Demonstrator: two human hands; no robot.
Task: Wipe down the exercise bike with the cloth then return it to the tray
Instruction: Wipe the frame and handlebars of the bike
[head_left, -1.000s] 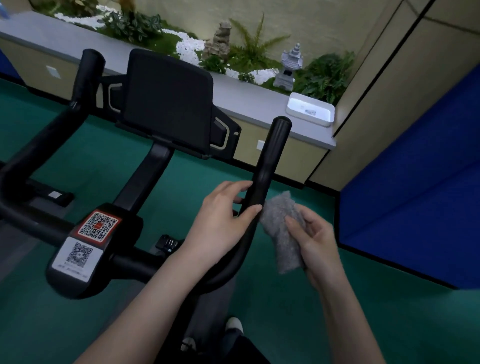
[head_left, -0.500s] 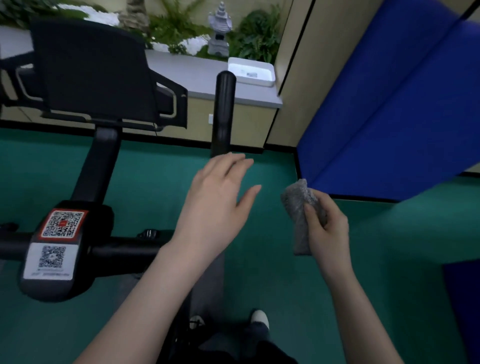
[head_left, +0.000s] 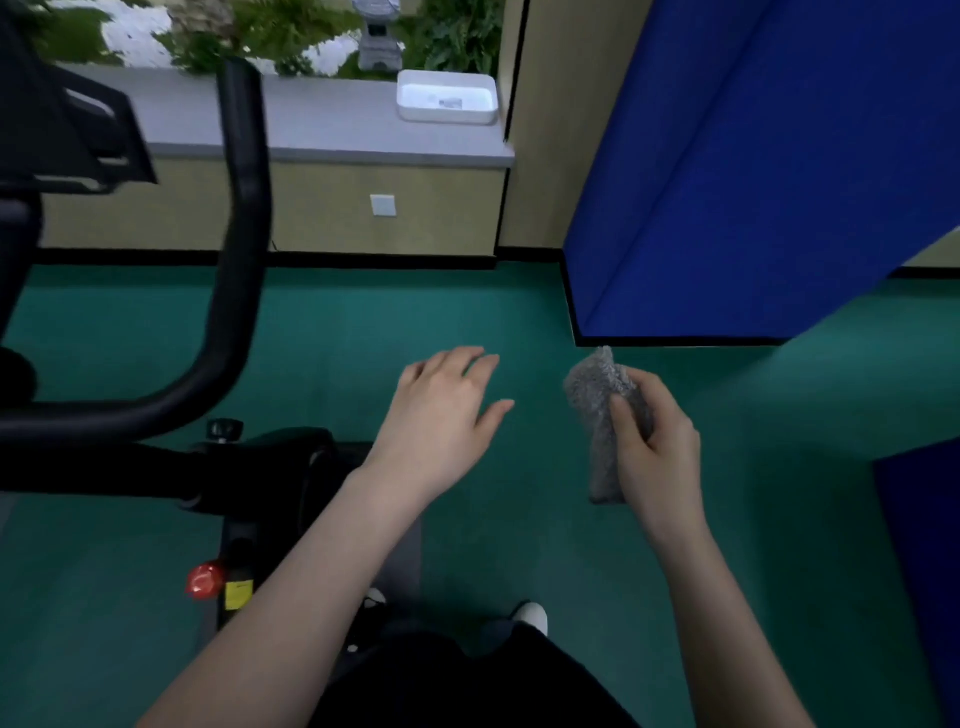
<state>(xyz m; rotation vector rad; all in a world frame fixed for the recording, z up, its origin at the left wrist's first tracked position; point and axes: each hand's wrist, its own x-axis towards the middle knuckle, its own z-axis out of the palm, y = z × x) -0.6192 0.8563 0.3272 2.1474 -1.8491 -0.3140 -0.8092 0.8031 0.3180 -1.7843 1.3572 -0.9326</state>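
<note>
Grey fuzzy cloth sits bunched in my right hand, fingers curled round it; my left hand hovers spread, touching nothing.

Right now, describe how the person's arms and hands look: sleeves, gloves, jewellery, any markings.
The left hand and right hand are bare: no gloves, rings or watch. The left forearm and right forearm are uncovered, with no sleeve in view down to the frame's bottom edge. No markings show.

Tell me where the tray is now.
Head view, upper middle: the white tray sits at the right end of the grey ledge, near the stone lantern.
</note>
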